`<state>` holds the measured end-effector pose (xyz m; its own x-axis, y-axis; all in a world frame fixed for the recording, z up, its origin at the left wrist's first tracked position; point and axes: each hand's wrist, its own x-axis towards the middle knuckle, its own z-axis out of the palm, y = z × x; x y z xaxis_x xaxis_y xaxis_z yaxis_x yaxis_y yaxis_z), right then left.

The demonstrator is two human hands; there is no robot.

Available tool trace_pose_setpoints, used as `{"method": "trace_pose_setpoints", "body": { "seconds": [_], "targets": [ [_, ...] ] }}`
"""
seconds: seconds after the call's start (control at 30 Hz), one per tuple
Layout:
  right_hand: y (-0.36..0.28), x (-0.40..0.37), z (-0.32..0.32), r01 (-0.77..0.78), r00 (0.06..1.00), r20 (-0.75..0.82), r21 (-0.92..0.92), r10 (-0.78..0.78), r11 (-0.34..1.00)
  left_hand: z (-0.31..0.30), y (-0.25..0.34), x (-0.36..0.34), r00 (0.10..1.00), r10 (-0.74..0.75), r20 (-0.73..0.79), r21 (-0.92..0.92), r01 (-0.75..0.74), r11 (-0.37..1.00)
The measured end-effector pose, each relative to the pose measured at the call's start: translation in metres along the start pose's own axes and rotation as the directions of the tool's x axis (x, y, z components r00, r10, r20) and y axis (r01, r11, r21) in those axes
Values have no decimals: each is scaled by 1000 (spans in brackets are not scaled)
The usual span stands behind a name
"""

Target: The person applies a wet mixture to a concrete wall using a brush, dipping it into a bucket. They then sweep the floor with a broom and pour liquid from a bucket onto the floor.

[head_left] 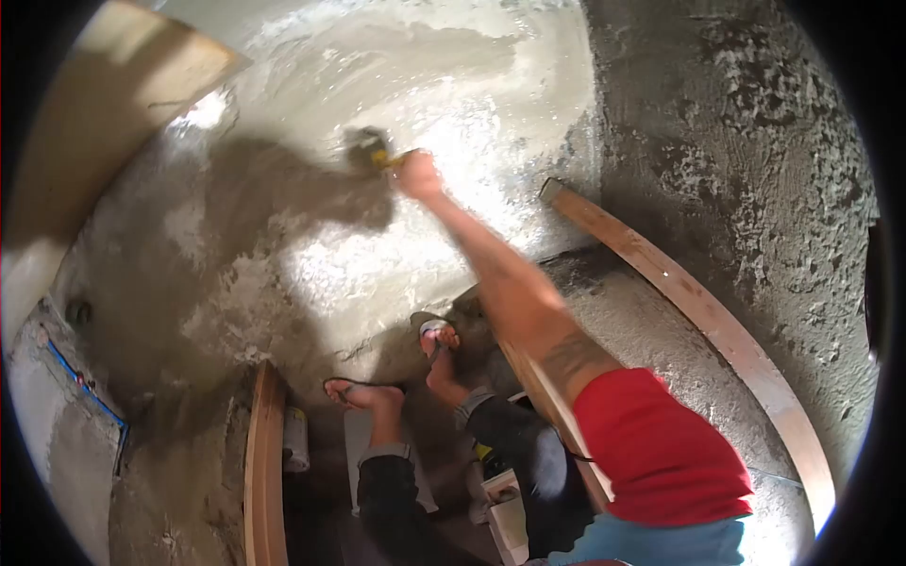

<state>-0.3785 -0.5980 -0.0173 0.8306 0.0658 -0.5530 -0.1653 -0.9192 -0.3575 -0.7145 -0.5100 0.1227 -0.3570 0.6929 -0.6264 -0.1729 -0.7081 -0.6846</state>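
Note:
My right hand (pixel 418 175) is closed round the yellow handle of a brush (pixel 370 151), at the end of my outstretched arm. The brush head is dark and smeared by motion; it is at the wet grey cement coating (pixel 453 57), though contact is hard to tell. The coating looks glossy, with swirled marks, and a shadow of the arm and tool falls to the left. My left hand is out of view.
A long wooden beam (pixel 698 292) leans at the right beside a rough wall (pixel 746 141). Another timber (pixel 265 472) stands lower left. A pale board (pixel 123 104) is at upper left. Below my sandalled feet (pixel 363 393) are a can (pixel 295 441) and a white container (pixel 507 519).

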Motion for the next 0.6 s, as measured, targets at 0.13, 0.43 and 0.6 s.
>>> {"method": "trace_pose_setpoints", "body": {
  "seconds": [0.13,0.43,0.6],
  "targets": [
    [120,21,-136,0,990,-136,-328,-48,945,-45,-39,-46,977,132,166,253,-172,952],
    [76,-47,-61,-479,877,-141,-297,459,826,19,-35,41,978,207,-32,258,-192,947],
    [-146,-1,64,-474,875,74,338,479,813,67,12,89,985,116,-130,269,-78,960]
  ]
}}
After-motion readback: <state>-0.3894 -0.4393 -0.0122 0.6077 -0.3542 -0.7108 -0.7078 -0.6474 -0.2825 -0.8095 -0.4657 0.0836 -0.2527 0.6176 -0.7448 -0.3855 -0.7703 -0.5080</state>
